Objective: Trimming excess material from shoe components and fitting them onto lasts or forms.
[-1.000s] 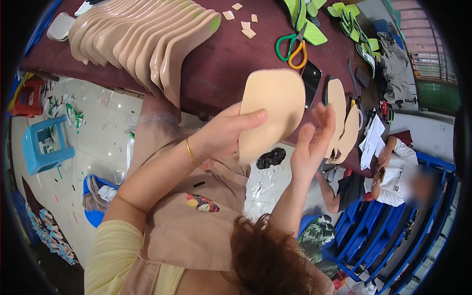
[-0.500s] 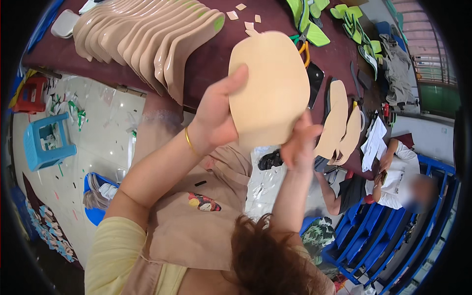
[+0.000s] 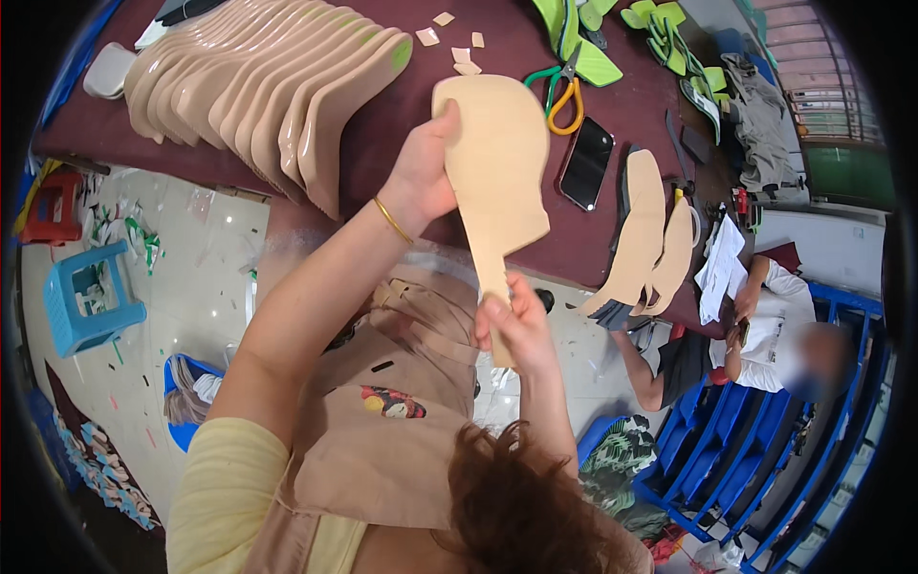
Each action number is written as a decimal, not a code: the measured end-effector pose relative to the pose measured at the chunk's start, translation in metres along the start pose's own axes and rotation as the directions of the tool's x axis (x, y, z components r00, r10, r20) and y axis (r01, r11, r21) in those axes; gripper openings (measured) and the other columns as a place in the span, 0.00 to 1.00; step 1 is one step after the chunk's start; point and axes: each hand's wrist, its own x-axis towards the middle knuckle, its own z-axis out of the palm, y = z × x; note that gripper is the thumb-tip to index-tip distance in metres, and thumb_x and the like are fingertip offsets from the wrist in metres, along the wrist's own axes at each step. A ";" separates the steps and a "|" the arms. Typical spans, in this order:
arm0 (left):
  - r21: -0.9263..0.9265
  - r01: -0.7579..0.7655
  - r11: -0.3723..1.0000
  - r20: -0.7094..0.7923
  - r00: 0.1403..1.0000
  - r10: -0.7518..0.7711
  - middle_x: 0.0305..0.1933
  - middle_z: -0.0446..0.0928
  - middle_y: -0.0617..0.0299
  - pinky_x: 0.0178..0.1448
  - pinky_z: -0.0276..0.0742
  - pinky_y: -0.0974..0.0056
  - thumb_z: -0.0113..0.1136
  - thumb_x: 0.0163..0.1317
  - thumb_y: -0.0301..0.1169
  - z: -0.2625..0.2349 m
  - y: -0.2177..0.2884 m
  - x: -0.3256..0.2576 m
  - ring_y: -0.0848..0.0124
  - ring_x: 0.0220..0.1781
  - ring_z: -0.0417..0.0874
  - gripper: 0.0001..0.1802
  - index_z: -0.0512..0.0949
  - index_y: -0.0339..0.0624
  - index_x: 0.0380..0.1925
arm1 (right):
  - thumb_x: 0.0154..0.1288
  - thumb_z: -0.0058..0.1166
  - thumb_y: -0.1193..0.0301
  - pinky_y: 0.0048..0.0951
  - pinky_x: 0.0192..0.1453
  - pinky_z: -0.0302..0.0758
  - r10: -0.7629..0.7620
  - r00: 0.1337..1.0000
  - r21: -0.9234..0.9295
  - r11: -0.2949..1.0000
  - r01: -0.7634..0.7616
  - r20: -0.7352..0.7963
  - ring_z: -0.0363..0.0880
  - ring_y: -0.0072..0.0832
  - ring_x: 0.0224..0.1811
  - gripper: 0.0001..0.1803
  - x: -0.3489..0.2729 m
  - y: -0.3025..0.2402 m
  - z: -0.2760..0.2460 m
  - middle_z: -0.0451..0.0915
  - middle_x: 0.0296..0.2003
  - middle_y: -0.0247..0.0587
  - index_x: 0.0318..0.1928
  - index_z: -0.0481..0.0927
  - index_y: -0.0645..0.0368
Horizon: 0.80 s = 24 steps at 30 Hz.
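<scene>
A flat beige piece (image 3: 499, 158), rounded at its far end and narrowing to a strip near me, is held up over the table's near edge. My left hand (image 3: 426, 170) grips its left side, thumb on the upper face. The fingers of my right hand (image 3: 516, 320) are closed on the narrow strip, which passes between thumb and fingers. To the left stands a row of shiny beige curved pieces (image 3: 277, 91), several pressed side by side. Small beige scraps (image 3: 463, 55) lie just beyond the held piece. Scissors (image 3: 567, 100) with green and orange handles lie to its right.
On the maroon table (image 3: 382, 177) are a black phone (image 3: 586, 165), beige sole-shaped pieces (image 3: 636, 225) and green flip-flops (image 3: 598, 62). A blue stool (image 3: 91, 297) stands on the littered floor at left. Another person (image 3: 770, 330) sits at right by blue racks (image 3: 727, 454).
The beige piece has turned, so its narrow strip now shows and points toward me. My right hand has moved left and nearer, onto the strip. The phone is now uncovered.
</scene>
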 end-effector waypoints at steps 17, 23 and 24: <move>0.933 -0.142 0.329 -0.104 0.770 0.629 0.46 0.75 0.57 0.48 0.73 0.65 0.51 0.66 0.34 -0.046 0.014 0.003 0.67 0.44 0.78 0.14 0.74 0.34 0.44 | 0.65 0.54 0.68 0.14 0.28 0.68 -0.582 0.783 -0.816 0.550 0.179 -0.220 0.71 0.13 0.22 0.09 0.141 -0.158 -0.077 0.76 0.23 0.30 0.34 0.78 0.62; 0.963 -0.038 -0.268 0.225 0.662 0.715 0.45 0.68 0.51 0.52 0.68 0.63 0.51 0.64 0.31 -0.035 0.012 -0.003 0.61 0.47 0.70 0.13 0.75 0.33 0.41 | 0.63 0.56 0.66 0.16 0.25 0.69 -0.616 0.758 -0.865 0.481 0.145 -0.215 0.71 0.14 0.19 0.11 0.251 -0.222 -0.118 0.78 0.21 0.31 0.31 0.79 0.61; 0.970 -0.024 -0.241 0.195 0.666 0.720 0.44 0.68 0.52 0.52 0.68 0.63 0.51 0.64 0.31 -0.034 0.011 -0.002 0.61 0.46 0.70 0.12 0.75 0.33 0.41 | 0.60 0.58 0.64 0.19 0.26 0.70 -0.689 0.701 -0.925 0.362 0.112 -0.185 0.73 0.15 0.18 0.12 0.269 -0.237 -0.137 0.79 0.21 0.31 0.31 0.80 0.62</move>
